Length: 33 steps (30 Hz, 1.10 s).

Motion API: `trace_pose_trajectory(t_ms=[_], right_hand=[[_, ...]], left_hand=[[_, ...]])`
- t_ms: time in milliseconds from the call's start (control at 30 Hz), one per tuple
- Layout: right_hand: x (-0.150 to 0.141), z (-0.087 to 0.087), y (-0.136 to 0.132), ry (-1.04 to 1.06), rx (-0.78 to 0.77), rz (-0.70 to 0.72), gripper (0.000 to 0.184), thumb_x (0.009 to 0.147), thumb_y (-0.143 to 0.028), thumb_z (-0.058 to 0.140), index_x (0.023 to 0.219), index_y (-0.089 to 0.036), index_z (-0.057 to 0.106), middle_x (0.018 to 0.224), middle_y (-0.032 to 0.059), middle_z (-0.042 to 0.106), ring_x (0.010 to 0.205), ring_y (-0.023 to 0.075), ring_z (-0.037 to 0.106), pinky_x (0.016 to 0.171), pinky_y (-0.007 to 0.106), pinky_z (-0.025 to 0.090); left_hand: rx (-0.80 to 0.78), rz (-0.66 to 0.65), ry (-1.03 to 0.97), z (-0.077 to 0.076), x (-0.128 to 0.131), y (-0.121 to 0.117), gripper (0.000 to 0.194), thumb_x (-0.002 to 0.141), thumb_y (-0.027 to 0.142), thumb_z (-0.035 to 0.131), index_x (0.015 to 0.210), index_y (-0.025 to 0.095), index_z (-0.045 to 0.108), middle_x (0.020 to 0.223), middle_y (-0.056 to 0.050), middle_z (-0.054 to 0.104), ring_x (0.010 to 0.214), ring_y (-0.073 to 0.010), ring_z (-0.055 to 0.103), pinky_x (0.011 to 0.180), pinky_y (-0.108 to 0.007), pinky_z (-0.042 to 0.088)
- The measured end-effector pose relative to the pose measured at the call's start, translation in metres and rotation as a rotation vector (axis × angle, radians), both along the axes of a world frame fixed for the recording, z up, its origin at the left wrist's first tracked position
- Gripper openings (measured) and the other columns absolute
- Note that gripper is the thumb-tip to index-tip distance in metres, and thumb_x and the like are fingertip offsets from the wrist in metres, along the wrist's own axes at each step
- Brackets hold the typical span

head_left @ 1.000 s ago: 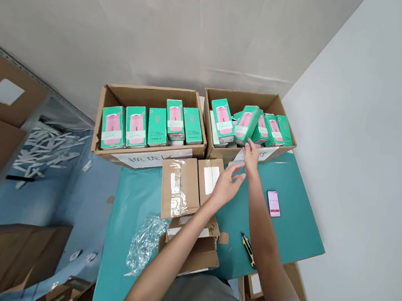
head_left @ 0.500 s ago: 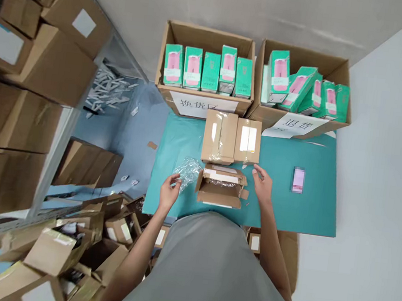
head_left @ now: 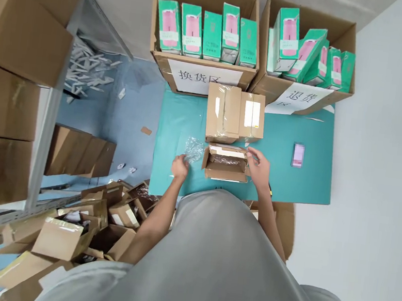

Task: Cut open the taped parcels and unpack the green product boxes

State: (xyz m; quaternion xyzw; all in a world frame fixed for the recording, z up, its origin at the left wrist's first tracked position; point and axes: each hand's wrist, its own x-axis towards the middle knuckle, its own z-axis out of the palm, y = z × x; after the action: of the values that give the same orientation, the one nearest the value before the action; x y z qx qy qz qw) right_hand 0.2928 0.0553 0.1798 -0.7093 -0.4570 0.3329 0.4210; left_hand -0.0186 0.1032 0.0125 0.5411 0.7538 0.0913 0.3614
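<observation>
Clear plastic wrap (head_left: 194,148) is lying crumpled on the teal tabletop (head_left: 292,186), and the left hand (head_left: 180,167) is touching its near edge with curled fingers; whether they are pinching it cannot be told. The right hand (head_left: 259,170) is resting its bent fingers against the right end of an open cardboard carton (head_left: 225,174), thumb and fingers partly spread; whether it is gripping the flap cannot be told. The carton is sitting between the hands, flaps parted, more clear plastic showing inside. A yellow-and-black item (head_left: 270,192) is showing beside the right forearm, mostly hidden.

Directly behind the open carton, a larger taped carton (head_left: 231,120) and a smaller taped carton (head_left: 252,115) are standing side by side. A smartphone (head_left: 298,155) is lying to the right with its screen lit.

At the back, the left bin carton (head_left: 159,69) is holding five upright green boxes (head_left: 212,37); the right bin carton (head_left: 335,101) is holding more green boxes, several leaning. Each bin is bearing a handwritten paper sign (head_left: 195,77) in front.

To the far left, a metal rack (head_left: 46,117) is supporting stacked cartons (head_left: 9,102), with opened cartons (head_left: 56,238) piling up below.
</observation>
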Motion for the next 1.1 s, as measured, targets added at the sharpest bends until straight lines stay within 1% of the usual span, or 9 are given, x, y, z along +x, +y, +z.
trace_pose_trajectory(t_ms=[133, 267, 333, 433, 567, 733, 833, 967, 1100], right_hand=[[0.006, -0.007, -0.021, 0.026, -0.114, 0.116, 0.043, 0.106, -0.06, 0.067, 0.122, -0.024, 0.083, 0.119, 0.012, 0.088, 0.113, 0.0293, 0.084, 0.107, 0.047, 0.067], [0.01, -0.038, -0.038, 0.004, -0.313, 0.253, 0.035, 0.099, -0.052, 0.076, 0.117, -0.024, 0.086, 0.115, 0.0119, 0.088, 0.11, 0.0307, 0.084, 0.106, 0.049, 0.067], [0.009, -0.055, -0.038, 0.006, -0.354, 0.246, 0.043, 0.097, -0.049, 0.077, 0.131, -0.022, 0.084, 0.126, 0.0145, 0.086, 0.109, 0.0307, 0.083, 0.107, 0.051, 0.067], [0.009, -0.07, -0.028, 0.025, -0.325, 0.22, 0.067, 0.097, -0.045, 0.073, 0.16, -0.023, 0.067, 0.143, 0.0145, 0.08, 0.112, 0.0303, 0.082, 0.111, 0.053, 0.064], [0.018, -0.071, -0.008, 0.0, -0.19, 0.225, 0.073, 0.102, -0.05, 0.065, 0.17, -0.023, 0.058, 0.155, 0.0117, 0.074, 0.135, 0.033, 0.074, 0.127, 0.052, 0.053], [0.028, -0.063, 0.002, -0.033, -0.083, 0.079, 0.063, 0.112, -0.06, 0.048, 0.152, -0.02, 0.074, 0.152, 0.0154, 0.075, 0.136, 0.0332, 0.073, 0.124, 0.05, 0.054], [0.023, -0.063, -0.002, -0.137, -0.035, 0.159, 0.046, 0.112, -0.05, 0.055, 0.138, -0.022, 0.081, 0.146, 0.0144, 0.077, 0.135, 0.0316, 0.072, 0.123, 0.047, 0.055], [0.004, -0.079, 0.0, -0.289, -0.198, 0.433, 0.035, 0.107, -0.025, 0.063, 0.136, -0.017, 0.082, 0.159, 0.0181, 0.07, 0.149, 0.0341, 0.064, 0.133, 0.049, 0.044], [-0.012, -0.097, 0.014, -0.389, -0.444, 0.566, 0.036, 0.107, -0.015, 0.061, 0.139, -0.011, 0.079, 0.157, 0.0231, 0.07, 0.146, 0.036, 0.067, 0.129, 0.048, 0.047]], left_hand=[[0.187, 0.135, -0.086, 0.026, -0.009, 0.012, 0.04, 0.101, 0.021, 0.06, 0.138, 0.014, 0.073, 0.135, -0.019, 0.076, 0.117, -0.0308, 0.075, 0.114, -0.045, 0.056], [0.495, 0.136, -0.35, 0.087, -0.011, 0.013, 0.034, 0.103, 0.035, 0.063, 0.13, 0.019, 0.076, 0.126, -0.01, 0.077, 0.113, -0.0255, 0.074, 0.105, -0.038, 0.06], [0.562, 0.007, -0.43, 0.118, -0.001, 0.008, 0.029, 0.103, 0.035, 0.063, 0.122, 0.021, 0.08, 0.122, -0.008, 0.077, 0.116, -0.0256, 0.072, 0.106, -0.038, 0.06], [0.437, -0.398, -0.469, 0.142, 0.03, 0.002, 0.03, 0.1, 0.027, 0.062, 0.119, 0.024, 0.085, 0.121, -0.007, 0.077, 0.115, -0.0266, 0.072, 0.11, -0.039, 0.059], [0.185, -0.726, -0.197, 0.129, 0.081, 0.003, 0.042, 0.099, 0.012, 0.058, 0.13, 0.021, 0.084, 0.124, -0.015, 0.074, 0.119, -0.0348, 0.07, 0.111, -0.047, 0.059], [0.153, -0.706, 0.08, 0.097, 0.127, 0.02, 0.046, 0.103, 0.004, 0.043, 0.129, 0.015, 0.08, 0.133, -0.024, 0.067, 0.13, -0.0397, 0.064, 0.107, -0.05, 0.059], [0.078, -0.653, 0.082, 0.084, 0.142, 0.03, 0.048, 0.103, 0.002, 0.039, 0.131, 0.009, 0.077, 0.141, -0.03, 0.063, 0.134, -0.0417, 0.063, 0.11, -0.053, 0.058], [0.013, -0.635, 0.054, 0.067, 0.15, 0.034, 0.05, 0.097, 0.0, 0.049, 0.143, -0.001, 0.069, 0.149, -0.037, 0.06, 0.139, -0.0461, 0.063, 0.116, -0.059, 0.054], [-0.02, -0.655, -0.007, 0.058, 0.148, 0.031, 0.057, 0.089, 0.005, 0.065, 0.145, 0.005, 0.069, 0.144, -0.03, 0.069, 0.143, -0.044, 0.062, 0.124, -0.057, 0.05]])
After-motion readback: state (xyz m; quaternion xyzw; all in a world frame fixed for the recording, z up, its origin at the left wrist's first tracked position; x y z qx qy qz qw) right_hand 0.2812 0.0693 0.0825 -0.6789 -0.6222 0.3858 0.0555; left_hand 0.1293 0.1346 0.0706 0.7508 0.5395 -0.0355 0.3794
